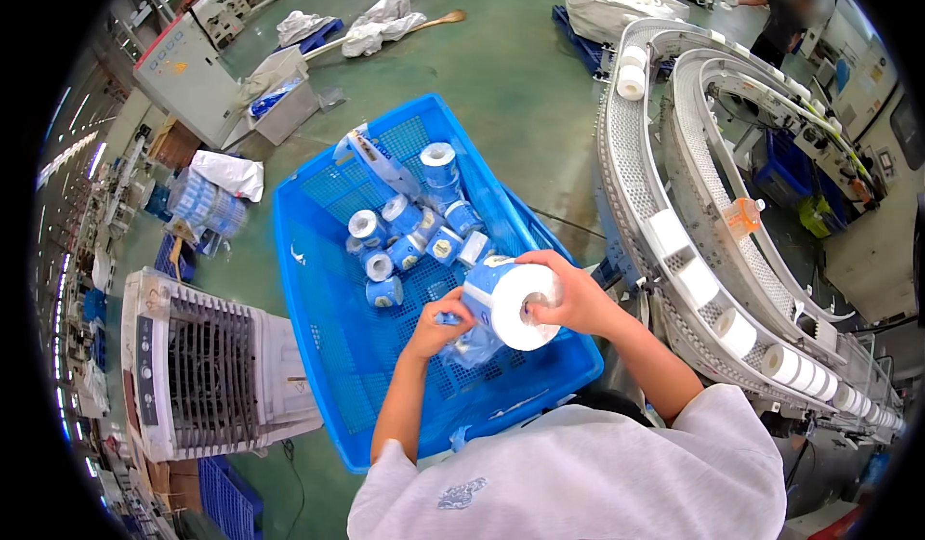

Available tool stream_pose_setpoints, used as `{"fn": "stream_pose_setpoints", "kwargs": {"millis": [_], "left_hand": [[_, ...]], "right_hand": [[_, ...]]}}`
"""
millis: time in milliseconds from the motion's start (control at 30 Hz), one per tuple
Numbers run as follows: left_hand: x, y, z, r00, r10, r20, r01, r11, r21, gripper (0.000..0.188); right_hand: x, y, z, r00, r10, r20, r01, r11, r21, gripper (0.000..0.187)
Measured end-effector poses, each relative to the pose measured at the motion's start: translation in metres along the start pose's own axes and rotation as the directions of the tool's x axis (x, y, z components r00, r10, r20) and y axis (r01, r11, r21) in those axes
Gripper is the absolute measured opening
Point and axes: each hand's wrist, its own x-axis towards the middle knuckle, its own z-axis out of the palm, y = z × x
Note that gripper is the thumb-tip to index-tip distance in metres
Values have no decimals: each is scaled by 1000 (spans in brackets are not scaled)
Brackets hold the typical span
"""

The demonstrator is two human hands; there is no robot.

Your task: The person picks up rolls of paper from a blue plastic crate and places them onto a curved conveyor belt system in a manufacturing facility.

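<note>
In front of me a large toilet paper roll (511, 314) with a blue printed wrapper is tilted so its white end and core face up. My right hand (568, 299) grips it, the thumb at the core hole and the fingers round its far side. Bunched blue plastic film is pinched in my left hand (439, 323), close against the roll's left side. Loose film (472, 347) hangs below. Under both hands stands a blue plastic crate (328, 347) with several blue-wrapped rolls (400, 214) heaped towards its far end.
On the right a curved conveyor (636, 188) carries bare white rolls (795, 369). An air cooler (207, 362) stands left of the crate. Farther off are a grey bin (289, 121), a white sack of rolls (617, 5) and a person (785, 25) beyond the conveyor.
</note>
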Motion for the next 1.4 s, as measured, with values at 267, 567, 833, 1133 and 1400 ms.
{"fn": "stream_pose_setpoints", "kwargs": {"millis": [267, 567, 833, 1133, 1400], "left_hand": [[-23, 32, 92, 951, 87, -297, 39, 919, 392, 80], [-20, 46, 102, 917, 97, -388, 228, 670, 706, 63], [-46, 35, 82, 957, -289, 22, 187, 674, 714, 79], [-58, 37, 89, 961, -272, 47, 170, 718, 675, 74], [-58, 71, 82, 962, -210, 176, -105, 311, 945, 30]], "right_hand": [[-18, 10, 29, 943, -97, -319, -65, 884, -463, 46], [-48, 19, 46, 956, -212, -204, 51, 801, -597, 51], [-64, 35, 31, 995, -92, -24, 61, 815, -577, 48], [-75, 29, 26, 992, 22, 125, 49, 842, -537, 51], [-73, 31, 32, 982, 71, 175, 9, 907, -421, 51]]}}
